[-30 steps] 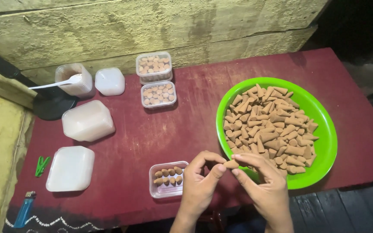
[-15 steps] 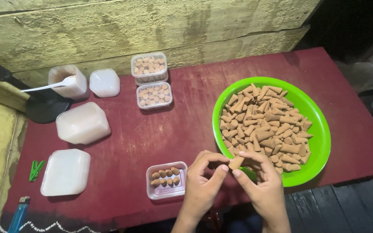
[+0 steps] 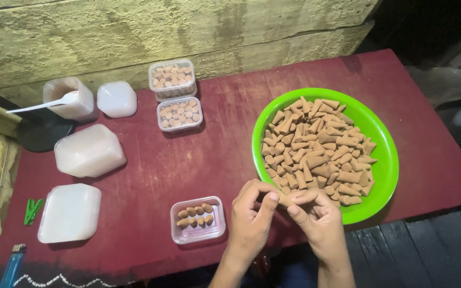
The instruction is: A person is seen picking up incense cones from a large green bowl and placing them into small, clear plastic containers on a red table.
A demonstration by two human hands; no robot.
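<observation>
My left hand [image 3: 253,218] and my right hand [image 3: 316,216] meet fingertip to fingertip at the near edge of the red table, both pinching one small brown cone [image 3: 284,199]. Just beyond them stands a green plate [image 3: 386,160] heaped with many brown cones [image 3: 318,149]. Left of my left hand lies a small clear plastic box [image 3: 197,220] holding several cones lying in two short rows.
Two filled clear boxes [image 3: 176,96] sit at the back. Stacks of white lids and boxes [image 3: 88,151], [image 3: 70,212] lie at the left, with a tub holding a white spoon [image 3: 66,98]. A green clip [image 3: 32,209] and blue lighter [image 3: 13,264] are at the near left.
My hands, still joined on the cone, have shifted slightly left and nearer along the plate's rim. The view has drifted a little.
</observation>
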